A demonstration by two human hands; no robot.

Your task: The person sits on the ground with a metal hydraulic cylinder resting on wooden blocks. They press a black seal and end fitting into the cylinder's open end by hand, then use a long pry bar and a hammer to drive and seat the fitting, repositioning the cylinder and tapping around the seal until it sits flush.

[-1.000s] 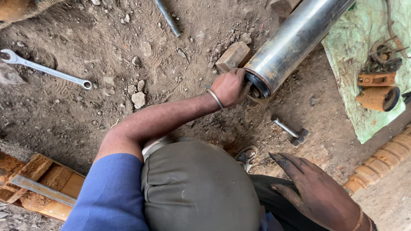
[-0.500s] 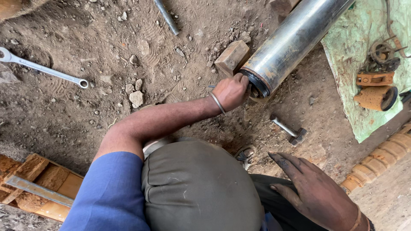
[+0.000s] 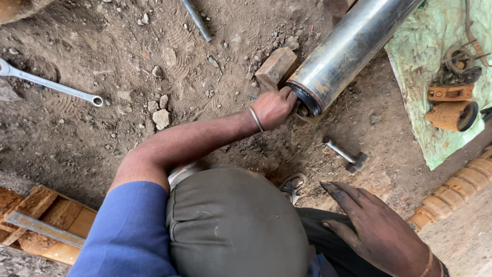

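Touching pipe (image 3: pixel 353 46) rim: left hand (image 3: pixel 274 106); dirt around.

sleeve (image 3: pixel 128 236): blue, short | trousers (image 3: pixel 230 225): olive-grey | left wrist: 1 thin metal bangle (image 3: pixel 254 119) | right fingers (image 3: pixel 341 197): grimy

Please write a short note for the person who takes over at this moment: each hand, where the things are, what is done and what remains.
Left hand: closed against the dark open end of the big shiny steel cylinder; what it grips is hidden.
Right hand: open, empty, resting on the olive trouser leg.
Things: the cylinder lies tilted on soil, a brown block beside its end. The long silver spanner lies far left, the short metal bolt-like piece near the cylinder's end, rusty orange parts on the green cloth.
Done: cannot tell.
Left: work at the cylinder's end is in hand; the spanner lies untouched.
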